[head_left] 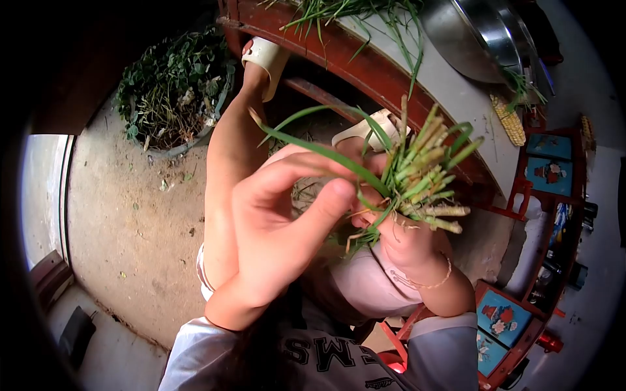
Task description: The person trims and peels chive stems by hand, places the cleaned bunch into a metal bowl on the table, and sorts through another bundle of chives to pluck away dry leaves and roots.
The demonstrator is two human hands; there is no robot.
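Note:
My right hand [411,244] is wrapped round a bunch of garlic chives [424,176], its pale cut stem ends pointing up and to the right. A long flat green leaf [319,151] arches out of the bunch to the left, across the fingers of my left hand [277,218]. That hand is curled at the bunch's left side, thumb and forefinger drawn together in a pinch. Whatever lies between those fingertips is too hidden to make out. Thin dry strands [365,236] hang below the bunch, near the right thumb.
A red-edged table [466,124] ahead bears loose greens [391,23], a metal basin [466,39] and a corn cob [507,122]. A tub of leafy scraps [173,94] stands on the floor at left. Red cabinets with blue panels [502,316] line the right.

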